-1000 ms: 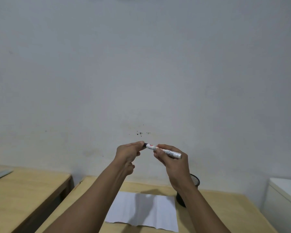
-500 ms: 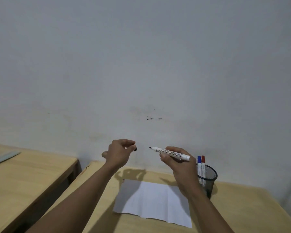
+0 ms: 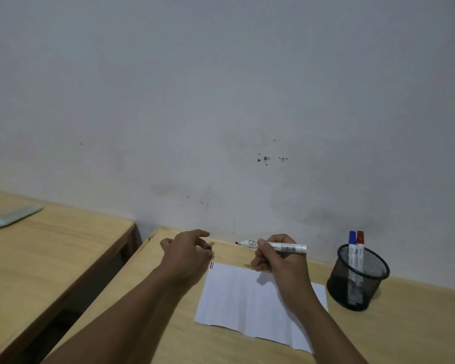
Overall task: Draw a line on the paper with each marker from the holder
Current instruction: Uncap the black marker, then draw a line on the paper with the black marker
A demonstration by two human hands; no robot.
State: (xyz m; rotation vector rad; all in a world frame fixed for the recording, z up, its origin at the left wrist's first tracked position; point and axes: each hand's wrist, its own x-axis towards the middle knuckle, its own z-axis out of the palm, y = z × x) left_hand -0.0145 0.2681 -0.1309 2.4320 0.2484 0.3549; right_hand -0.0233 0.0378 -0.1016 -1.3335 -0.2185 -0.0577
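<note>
The right hand [image 3: 279,261] is gripping the uncapped black marker [image 3: 273,246] above the paper [image 3: 237,298] while the left hand [image 3: 187,254] is pinching its cap [image 3: 209,248], so the tip needs lowering next.

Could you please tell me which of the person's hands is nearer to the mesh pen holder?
Right. The right hand, holding the uncapped marker, is over the paper's far edge, left of the mesh pen holder. The left hand is farther left, past the paper's corner.

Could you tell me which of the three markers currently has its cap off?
The black-tipped marker held in the right hand; its bare tip points left. The blue-capped marker and red-capped marker stand capped in the mesh holder.
</note>
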